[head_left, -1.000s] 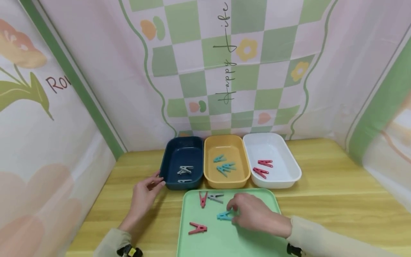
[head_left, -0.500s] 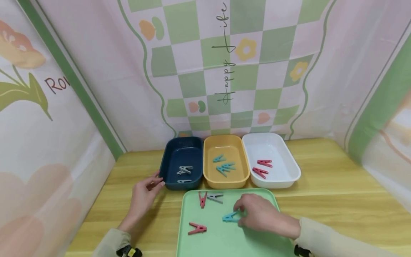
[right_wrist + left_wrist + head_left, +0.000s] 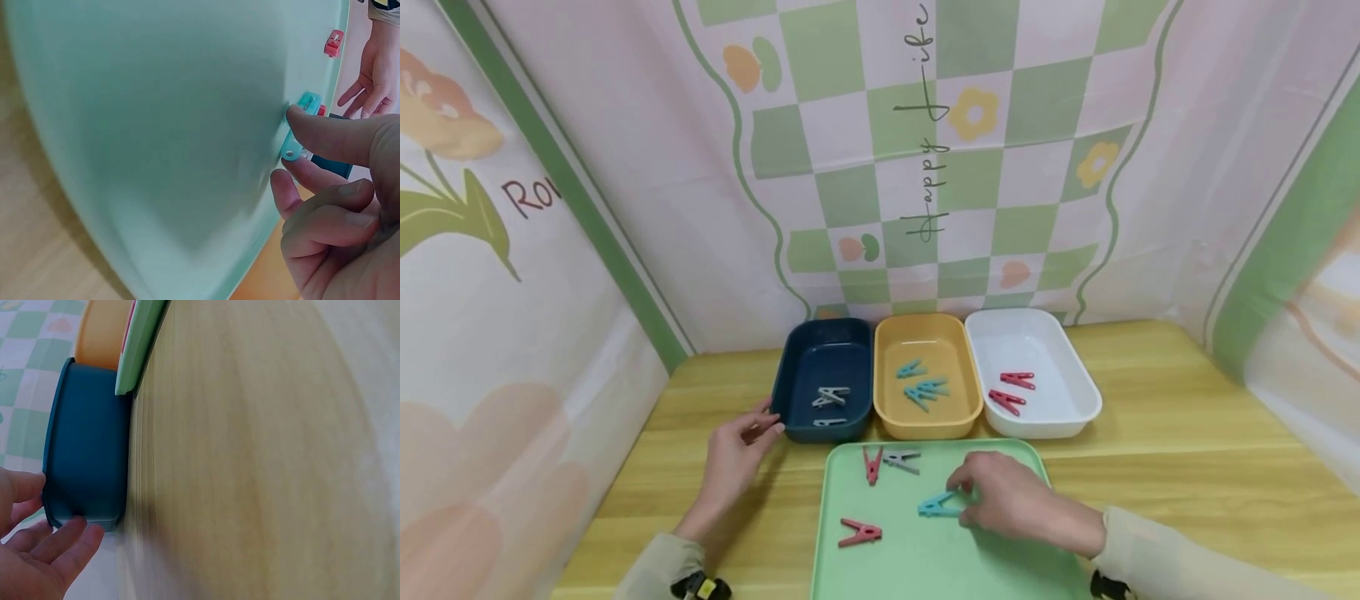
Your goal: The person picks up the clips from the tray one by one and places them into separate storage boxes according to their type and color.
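My right hand pinches a light-blue clothespin between thumb and index finger, low over the green tray. In the right wrist view the clothespin shows one leg with a round hole near the index fingertip. My left hand holds the near left corner of the navy bin; the left wrist view has thumb and fingers at its rim and outer wall. On the tray lie a red clothespin, another red clothespin and a grey clothespin.
Beside the navy bin, which contains grey clothespins, stand a yellow bin with light-blue clothespins and a white bin with two red clothespins. All three line the back of the wooden table, before a patterned curtain.
My right hand has shifted a little to the right over the tray, bringing the light-blue clothespin along, then stayed nearly still. The left hand keeps its place at the navy bin.
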The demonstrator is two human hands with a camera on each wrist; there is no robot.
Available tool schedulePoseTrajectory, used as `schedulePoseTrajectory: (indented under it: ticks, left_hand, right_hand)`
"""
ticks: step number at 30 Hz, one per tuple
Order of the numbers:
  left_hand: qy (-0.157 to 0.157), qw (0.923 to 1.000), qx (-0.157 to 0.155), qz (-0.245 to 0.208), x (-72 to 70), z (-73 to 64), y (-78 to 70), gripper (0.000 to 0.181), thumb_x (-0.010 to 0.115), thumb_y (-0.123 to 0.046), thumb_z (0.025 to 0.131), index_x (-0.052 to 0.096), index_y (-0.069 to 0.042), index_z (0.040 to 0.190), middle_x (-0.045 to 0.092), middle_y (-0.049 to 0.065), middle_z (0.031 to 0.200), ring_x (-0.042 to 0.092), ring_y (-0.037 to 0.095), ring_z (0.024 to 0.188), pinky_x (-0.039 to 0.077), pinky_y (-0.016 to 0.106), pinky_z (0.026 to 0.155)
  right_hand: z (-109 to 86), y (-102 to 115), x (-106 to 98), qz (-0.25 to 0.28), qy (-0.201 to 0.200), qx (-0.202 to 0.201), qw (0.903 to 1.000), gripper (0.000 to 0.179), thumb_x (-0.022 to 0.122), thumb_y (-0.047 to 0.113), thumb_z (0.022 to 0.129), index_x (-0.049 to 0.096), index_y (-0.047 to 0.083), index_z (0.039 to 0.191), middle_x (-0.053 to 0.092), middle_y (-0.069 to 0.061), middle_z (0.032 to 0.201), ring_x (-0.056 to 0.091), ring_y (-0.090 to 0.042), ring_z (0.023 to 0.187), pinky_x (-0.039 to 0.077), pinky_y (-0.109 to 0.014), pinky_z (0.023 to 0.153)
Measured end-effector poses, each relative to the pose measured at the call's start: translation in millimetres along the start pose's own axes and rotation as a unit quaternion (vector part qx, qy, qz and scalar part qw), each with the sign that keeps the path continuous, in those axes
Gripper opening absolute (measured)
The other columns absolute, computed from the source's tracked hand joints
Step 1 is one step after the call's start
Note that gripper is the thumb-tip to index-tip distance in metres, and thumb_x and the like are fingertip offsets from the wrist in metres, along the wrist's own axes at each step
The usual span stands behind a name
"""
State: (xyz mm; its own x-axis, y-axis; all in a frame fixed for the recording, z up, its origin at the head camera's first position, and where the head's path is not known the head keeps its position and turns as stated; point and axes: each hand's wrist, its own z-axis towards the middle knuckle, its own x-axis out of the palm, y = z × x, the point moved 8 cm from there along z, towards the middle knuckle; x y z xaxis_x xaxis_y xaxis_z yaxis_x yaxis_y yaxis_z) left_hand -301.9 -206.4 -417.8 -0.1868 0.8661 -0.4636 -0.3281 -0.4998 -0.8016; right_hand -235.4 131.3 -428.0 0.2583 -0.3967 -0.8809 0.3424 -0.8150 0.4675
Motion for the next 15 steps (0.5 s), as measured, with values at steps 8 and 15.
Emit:
schedulePoseTrajectory:
  ticks: [8,15]
  left_hand:
    - [-0.001,1.0000,-0.001,0.003,0.0,0.2,-0.2,0.016,0.072,-0.010,0.085,0.072,-0.001,0.099,0.061,0.010,0.125,0.063,0.024,0.105,0.056,0.031,0.077]
    - [0.002,1.0000,0.001,-0.002,-0.3,-0.5,0.6,0.019,0.072,-0.014,0.086,0.071,-0.001,0.099,0.060,0.010,0.126,0.062,0.025,0.107,0.056,0.032,0.078]
  right_hand:
    - [-5.0,-2.7,-8.6,0.034,-0.032,0.003,0.9989,0.034,0.083,0.019,0.066,0.075,0.017,0.098,0.071,0.006,0.095,0.062,-0.020,0.098,0.050,-0.046,0.085]
    - [-10.1,-3.6,-14.0,0.051,-0.043,-0.004,0.9978,0.033,0.083,0.021,0.066,0.075,0.017,0.097,0.072,0.007,0.096,0.064,-0.019,0.097,0.053,-0.042,0.083]
